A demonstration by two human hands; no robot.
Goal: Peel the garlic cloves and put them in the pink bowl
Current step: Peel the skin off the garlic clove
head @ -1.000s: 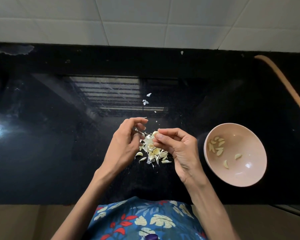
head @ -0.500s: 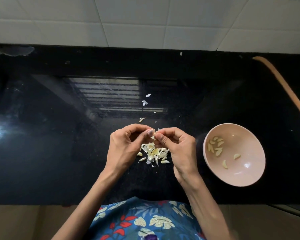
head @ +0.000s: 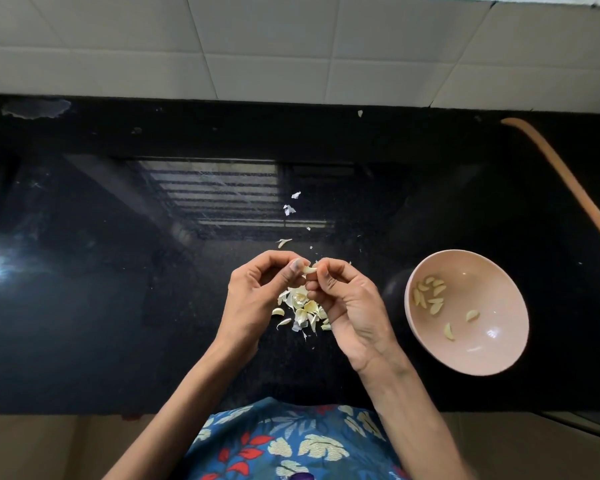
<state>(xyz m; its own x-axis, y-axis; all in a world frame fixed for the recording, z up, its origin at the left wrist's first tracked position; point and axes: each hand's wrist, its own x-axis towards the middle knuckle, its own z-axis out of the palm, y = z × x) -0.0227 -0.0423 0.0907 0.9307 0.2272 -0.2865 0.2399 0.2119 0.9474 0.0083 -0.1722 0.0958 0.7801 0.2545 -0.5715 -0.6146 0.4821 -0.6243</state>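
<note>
one strip of blue floral top shows at the bottom edge, cut off by the frame, so that's all you get of the person besides the arms. just above it the black glossy desk starts.

both hands are raised over the middle of the desk, fingers curled in. the left hand and right hand meet at the fingertips and pinch one small garlic clove between them. only its pale middle peeks out, the ends are covered by fingers, so i can't tell how much skin is on it.

under the hands sits a pile of skins, partly hidden by the right palm. can't tell if unpeeled cloves are mixed in.

off to the right, well apart from the pile, is the pink bowl with peeled cloves bunched near its left wall, plus two lying apart. the bunch overlaps too much to count.

further back a few white scraps lie on the desk, in a window reflection. a pale smudge sits far left, and an orange-brown curved strip runs off the right edge, no idea what it is. behind it all is the white tiled wall.
</note>
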